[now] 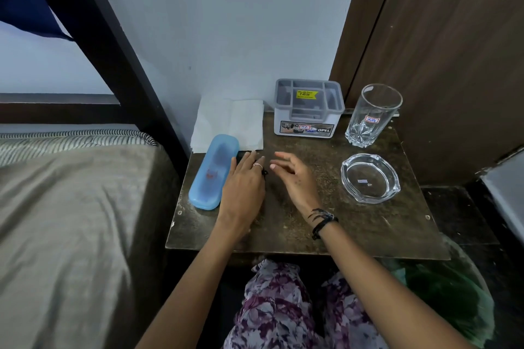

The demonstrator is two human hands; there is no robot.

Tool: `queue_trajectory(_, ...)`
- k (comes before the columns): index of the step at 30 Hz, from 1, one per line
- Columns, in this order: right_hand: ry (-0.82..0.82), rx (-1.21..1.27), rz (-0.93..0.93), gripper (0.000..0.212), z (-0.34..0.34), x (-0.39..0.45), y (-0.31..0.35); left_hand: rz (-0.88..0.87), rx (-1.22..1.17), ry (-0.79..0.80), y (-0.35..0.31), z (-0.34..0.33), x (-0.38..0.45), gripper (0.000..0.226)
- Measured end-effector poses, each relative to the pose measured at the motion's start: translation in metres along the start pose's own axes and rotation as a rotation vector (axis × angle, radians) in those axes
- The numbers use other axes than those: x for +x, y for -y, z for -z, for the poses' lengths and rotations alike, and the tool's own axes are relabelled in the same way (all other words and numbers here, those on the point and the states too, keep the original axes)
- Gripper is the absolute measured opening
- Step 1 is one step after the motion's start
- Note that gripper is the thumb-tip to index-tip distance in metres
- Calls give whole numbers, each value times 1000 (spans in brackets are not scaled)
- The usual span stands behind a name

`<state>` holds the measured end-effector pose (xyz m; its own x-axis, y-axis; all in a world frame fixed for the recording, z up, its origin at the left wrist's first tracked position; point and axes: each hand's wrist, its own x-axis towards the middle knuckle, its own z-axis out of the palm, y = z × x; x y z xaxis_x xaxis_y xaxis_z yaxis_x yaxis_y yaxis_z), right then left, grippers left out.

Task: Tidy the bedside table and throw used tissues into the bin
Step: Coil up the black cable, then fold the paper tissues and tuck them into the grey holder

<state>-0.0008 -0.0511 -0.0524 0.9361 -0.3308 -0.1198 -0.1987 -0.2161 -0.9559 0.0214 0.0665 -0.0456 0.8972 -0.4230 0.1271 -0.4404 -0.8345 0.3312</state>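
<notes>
Hands first: the left hand (243, 187) lies flat with straight fingers beside the blue case (214, 171), the right hand (295, 176) hovers loosely spread, holding nothing. Farther back, the tissues (229, 123) lie against the wall on the bedside table (354, 229); better gather them whole, clear of the organiser (307, 108).

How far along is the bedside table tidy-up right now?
Looks mostly done: the blue case, grey organiser, glass and ashtray stand apart on the table. In hand: nothing; left hand rests beside the case, right hand hovers. Left: the white tissue isn't binned.
</notes>
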Motion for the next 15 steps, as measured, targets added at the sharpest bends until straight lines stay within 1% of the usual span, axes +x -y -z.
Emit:
queue_trajectory(3,-78,-91,-3,26,-1,14,6,23,-184,-3,-3,10,10,39)
queue_trajectory(6,-121,-161,-23,21,-3,33,16,18,-379,89,-5,26,28,35)
queue_trajectory(8,-127,-192,-38,22,-6,44,23,38,-443,99,-1,34,41,32)
queue_trajectory(9,-128,-225,-42,24,-8,48,27,66,-444,62,4,37,49,32)
queue_trajectory(11,-129,-289,-34,26,-13,55,32,151,-437,-62,20,41,64,32)
queue_trajectory(13,-131,-318,-33,27,-20,62,34,283,-418,-165,42,44,77,35)
queue_trajectory(15,-139,-350,-53,30,-28,70,35,449,-370,-171,63,42,87,39)
